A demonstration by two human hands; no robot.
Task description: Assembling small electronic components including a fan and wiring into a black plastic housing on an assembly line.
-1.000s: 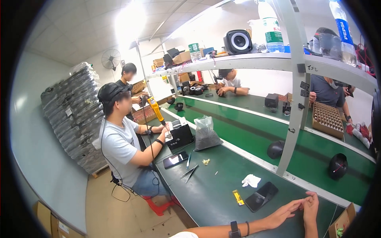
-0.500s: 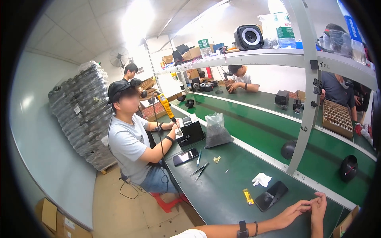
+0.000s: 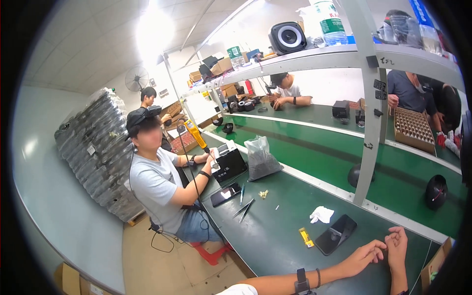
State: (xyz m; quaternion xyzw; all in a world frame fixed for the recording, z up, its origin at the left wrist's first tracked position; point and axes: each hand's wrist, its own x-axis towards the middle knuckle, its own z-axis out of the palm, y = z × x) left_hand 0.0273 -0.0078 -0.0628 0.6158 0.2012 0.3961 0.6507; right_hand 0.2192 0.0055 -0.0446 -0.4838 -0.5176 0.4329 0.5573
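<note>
1. The tabletop (image 3: 280, 238) looks smooth and mostly matt.
2. The phone (image 3: 336, 235) has a smooth, glossy, glass-like face.
3. The tissue (image 3: 321, 214) looks like soft paper, matt and creased.
4. The bag (image 3: 260, 160) is thin, see-through plastic, wrinkled, with a light sheen.
5. The post (image 3: 363, 32) appears to be smooth painted metal.
6. The tray (image 3: 409, 142) looks like matt cardboard.
7. The stool (image 3: 212, 254) appears to be smooth plastic.

A ceiling light (image 3: 155, 29) glares over a grey-blue wall (image 3: 64, 162) and tan floor (image 3: 152, 273); a fan (image 3: 136, 79) hangs at the back, a red stool (image 3: 212, 254) stands beside the green table (image 3: 268, 233), and a pale shelf (image 3: 295, 64) runs higher up
</note>
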